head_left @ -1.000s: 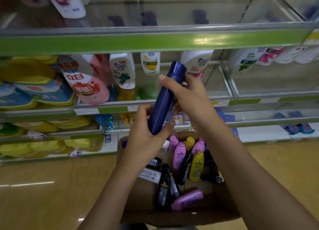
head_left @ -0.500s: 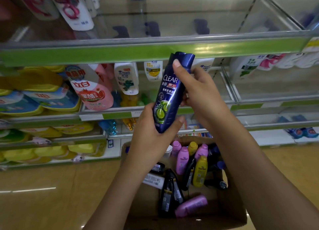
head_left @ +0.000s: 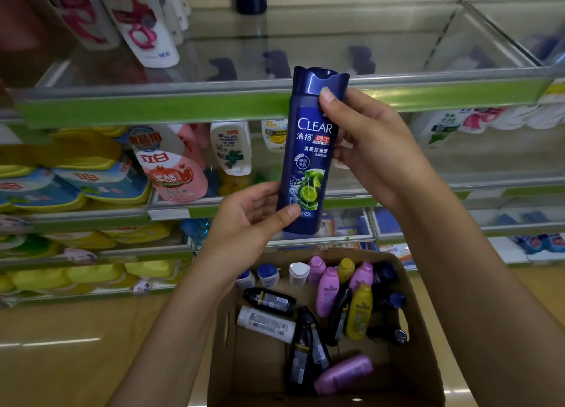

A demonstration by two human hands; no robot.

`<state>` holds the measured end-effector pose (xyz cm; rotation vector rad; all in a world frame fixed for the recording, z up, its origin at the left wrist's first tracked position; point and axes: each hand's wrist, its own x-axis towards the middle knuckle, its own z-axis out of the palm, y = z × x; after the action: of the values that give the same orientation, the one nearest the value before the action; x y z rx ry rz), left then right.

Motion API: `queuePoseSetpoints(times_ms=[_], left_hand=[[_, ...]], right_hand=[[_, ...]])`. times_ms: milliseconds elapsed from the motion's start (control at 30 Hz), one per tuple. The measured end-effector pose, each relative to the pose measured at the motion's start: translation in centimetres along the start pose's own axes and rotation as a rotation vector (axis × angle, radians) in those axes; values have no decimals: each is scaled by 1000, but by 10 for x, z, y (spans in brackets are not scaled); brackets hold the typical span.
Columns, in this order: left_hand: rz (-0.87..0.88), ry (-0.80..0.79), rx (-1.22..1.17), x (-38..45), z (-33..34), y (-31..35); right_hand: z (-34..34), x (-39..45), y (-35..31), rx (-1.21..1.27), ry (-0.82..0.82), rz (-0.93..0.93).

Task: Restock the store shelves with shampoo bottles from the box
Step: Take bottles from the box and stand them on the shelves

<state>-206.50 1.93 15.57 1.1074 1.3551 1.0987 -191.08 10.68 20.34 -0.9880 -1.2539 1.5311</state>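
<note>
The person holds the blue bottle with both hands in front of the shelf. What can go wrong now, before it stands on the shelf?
1. The blue bottle is held upright at its two ends only, by the left hand low and the right hand near the cap; if one lets go early, it may drop into the box below.
2. The shelf edge is level with the cap, so the bottle may hit it when moved forward.

Dark blue shampoo bottle [head_left: 312, 149], cap up, "CLEAR" label with lime graphic facing the camera; held nearly upright in front of the green-edged glass shelf [head_left: 146, 107], above the box. Open cardboard box [head_left: 422, 339] below, loosely filled with pink, yellow, black, white and blue bottles, some standing, some lying flat.
</note>
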Motion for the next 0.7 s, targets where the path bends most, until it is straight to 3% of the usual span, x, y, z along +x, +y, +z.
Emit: queuePoseSetpoints(times_ms=[300,700], left_hand=[[69,-13,19,22,-7,17],[253,17,217,105,-55,106]], right_hand=[[7,20,-17,32,-29,-114],[44,89,-82,25,-68,-352]])
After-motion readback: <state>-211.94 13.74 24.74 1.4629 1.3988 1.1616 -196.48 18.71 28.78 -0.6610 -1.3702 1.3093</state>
